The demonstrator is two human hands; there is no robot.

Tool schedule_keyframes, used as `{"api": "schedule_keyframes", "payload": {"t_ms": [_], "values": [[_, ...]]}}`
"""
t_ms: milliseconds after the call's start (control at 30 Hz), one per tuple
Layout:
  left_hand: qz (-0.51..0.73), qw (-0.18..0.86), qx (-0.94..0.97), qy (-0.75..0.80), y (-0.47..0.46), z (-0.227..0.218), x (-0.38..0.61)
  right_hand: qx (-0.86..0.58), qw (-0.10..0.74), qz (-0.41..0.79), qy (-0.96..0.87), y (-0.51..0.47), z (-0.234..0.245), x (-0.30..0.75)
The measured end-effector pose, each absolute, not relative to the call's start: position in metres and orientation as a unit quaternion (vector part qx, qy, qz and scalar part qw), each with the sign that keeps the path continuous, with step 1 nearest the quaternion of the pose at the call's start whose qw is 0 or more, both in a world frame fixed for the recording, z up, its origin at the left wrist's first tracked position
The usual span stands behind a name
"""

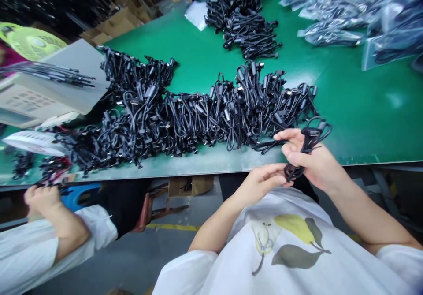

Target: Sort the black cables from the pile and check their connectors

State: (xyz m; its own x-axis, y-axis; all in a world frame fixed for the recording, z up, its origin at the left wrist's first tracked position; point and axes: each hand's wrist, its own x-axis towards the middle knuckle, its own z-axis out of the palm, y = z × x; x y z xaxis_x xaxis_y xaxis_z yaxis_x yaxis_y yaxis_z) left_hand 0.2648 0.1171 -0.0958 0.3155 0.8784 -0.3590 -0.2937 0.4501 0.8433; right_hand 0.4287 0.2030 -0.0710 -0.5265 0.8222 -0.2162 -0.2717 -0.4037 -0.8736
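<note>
A coiled black cable (pixel 309 143) with a thick plug end is gripped in my right hand (pixel 306 158), just over the table's front edge. My left hand (pixel 267 179) pinches the lower end of that coil, close to my shirt. Another black cable bundle (pixel 269 146) lies on the table right by my right fingertips. Beyond both hands stretches a long heap of bundled black cables (pixel 198 118), piled along the green table (pixel 357 110). Parts of the held coil are hidden behind my fingers.
More black cables (pixel 247 30) are stacked at the back. Clear plastic bags (pixel 343 13) with cables lie at the far right. On the left stand a pale machine (pixel 56 83) and a yellow-green fan (pixel 36 41). A co-worker's hand (pixel 44 200) works at the left edge.
</note>
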Motion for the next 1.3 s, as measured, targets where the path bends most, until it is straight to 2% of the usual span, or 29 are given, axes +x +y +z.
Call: {"api": "schedule_keyframes", "payload": {"t_ms": [100,167,233,300,333,400,500,600,700,800,933,1033,1100,1233,1300], "values": [[0.358,0.652,0.46,0.485,0.118,-0.103,0.265,-0.338,0.336,0.75,-0.459,0.202,-0.086,0.45],[0.349,0.59,0.511,0.518,0.121,-0.11,0.264,-0.367,0.353,0.712,-0.484,0.212,-0.094,0.473],[0.357,0.551,0.525,0.542,0.124,-0.117,0.264,-0.448,0.396,0.616,-0.512,0.238,-0.099,0.495],[0.365,0.53,0.531,0.552,0.129,-0.122,0.267,-0.554,0.411,0.453,-0.565,0.275,-0.103,0.507],[0.363,0.523,0.54,0.551,0.132,-0.123,0.269,-0.599,0.376,0.376,-0.598,0.295,-0.106,0.507],[0.348,0.509,0.568,0.545,0.136,-0.125,0.274,-0.645,0.248,0.276,-0.667,0.33,-0.11,0.5],[0.327,0.502,0.591,0.54,0.14,-0.125,0.279,-0.625,0.209,0.276,-0.7,0.36,-0.117,0.487],[0.333,0.513,0.57,0.549,0.139,-0.124,0.278,-0.617,0.224,0.288,-0.697,0.368,-0.121,0.5],[0.345,0.531,0.536,0.559,0.135,-0.12,0.276,-0.633,0.277,0.268,-0.671,0.361,-0.118,0.535],[0.359,0.593,0.476,0.54,0.134,-0.112,0.281,-0.607,0.347,0.271,-0.661,0.334,-0.104,0.558],[0.474,0.658,0.367,0.456,0.141,-0.098,0.29,-0.497,0.369,0.329,-0.713,0.274,-0.075,0.538],[0.546,0.626,0.351,0.432,0.147,-0.088,0.289,-0.324,0.314,0.357,-0.818,0.233,-0.06,0.507],[0.556,0.608,0.347,0.448,0.149,-0.084,0.285,-0.265,0.292,0.364,-0.844,0.216,-0.06,0.492],[0.572,0.589,0.317,0.474,0.146,-0.081,0.276,-0.353,0.331,0.395,-0.78,0.202,-0.073,0.474],[0.581,0.584,0.309,0.475,0.145,-0.081,0.274,-0.367,0.33,0.373,-0.786,0.2,-0.079,0.465]]}}
